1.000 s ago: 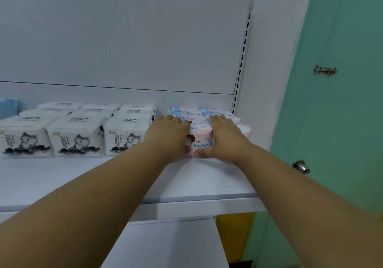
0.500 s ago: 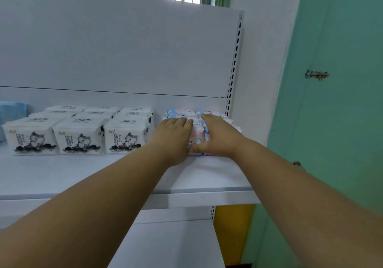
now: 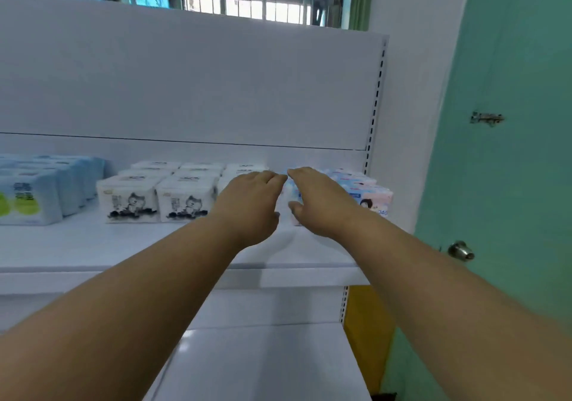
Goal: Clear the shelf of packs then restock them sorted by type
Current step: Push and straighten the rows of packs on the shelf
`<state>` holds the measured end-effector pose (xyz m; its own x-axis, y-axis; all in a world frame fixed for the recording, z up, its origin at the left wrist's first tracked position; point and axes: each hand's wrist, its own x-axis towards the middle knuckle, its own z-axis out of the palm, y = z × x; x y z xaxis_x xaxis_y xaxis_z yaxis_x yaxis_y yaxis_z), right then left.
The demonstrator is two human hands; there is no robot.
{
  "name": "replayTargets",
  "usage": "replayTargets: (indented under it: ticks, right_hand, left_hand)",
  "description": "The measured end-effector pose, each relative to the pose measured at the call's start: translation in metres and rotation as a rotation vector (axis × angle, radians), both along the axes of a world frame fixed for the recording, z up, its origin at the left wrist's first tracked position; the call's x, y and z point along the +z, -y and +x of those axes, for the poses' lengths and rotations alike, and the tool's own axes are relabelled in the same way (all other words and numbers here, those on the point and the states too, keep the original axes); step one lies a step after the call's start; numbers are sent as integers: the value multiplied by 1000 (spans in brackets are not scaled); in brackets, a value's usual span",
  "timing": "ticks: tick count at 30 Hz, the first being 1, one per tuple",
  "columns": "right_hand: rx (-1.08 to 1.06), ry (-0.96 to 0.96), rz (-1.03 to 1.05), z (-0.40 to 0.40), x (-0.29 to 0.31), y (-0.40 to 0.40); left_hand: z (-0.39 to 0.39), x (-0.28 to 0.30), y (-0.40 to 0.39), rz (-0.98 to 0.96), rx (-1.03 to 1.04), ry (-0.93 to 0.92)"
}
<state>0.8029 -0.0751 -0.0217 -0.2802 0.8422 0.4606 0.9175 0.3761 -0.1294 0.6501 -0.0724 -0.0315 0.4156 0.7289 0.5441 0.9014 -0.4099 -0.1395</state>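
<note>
Hovering your left hand [image 3: 247, 205] and right hand [image 3: 322, 202], fingers loosely spread and holding nothing, over the pink packs [image 3: 368, 193] at frame centre-right, square them beside the white packs [image 3: 161, 196].

Pink packs [image 3: 373, 197] — fronts mostly hidden behind right hand [image 3: 322, 204].

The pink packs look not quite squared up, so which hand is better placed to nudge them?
Right, probably. The right hand hovers directly before the pink packs, fingers relaxed, while the left hand sits in front of the white cat packs.
</note>
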Motion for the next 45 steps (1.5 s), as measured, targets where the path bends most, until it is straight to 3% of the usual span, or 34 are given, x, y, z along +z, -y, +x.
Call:
replayTargets:
  ticks: [13, 20, 25, 27, 35, 42, 45]
  right_hand:
    - [203, -136, -39, -258, -10, 29]
    - [305, -189, -105, -342, -12, 1]
    - [300, -350, -207, -382, -12, -36]
    - [284, -508, -277, -400, -15, -50]
    - [81, -1493, -660, -467, -15, -103]
    - [247, -1679, -806, -477, -20, -119]
    - [153, -1672, -745, -470, -13, -126]
  left_hand:
    - [-267, -2, 59, 9, 227, 53]
    - [-344, -6, 36, 8, 332, 113]
    - [-381, -5, 10, -10, 345, 116]
    - [-399, -1, -3, 4, 340, 82]
    - [-466, 16, -66, -105, 237, -206]
    - [-480, -4, -91, -55, 78, -246]
    - [-486, 10, -97, -84, -8, -193]
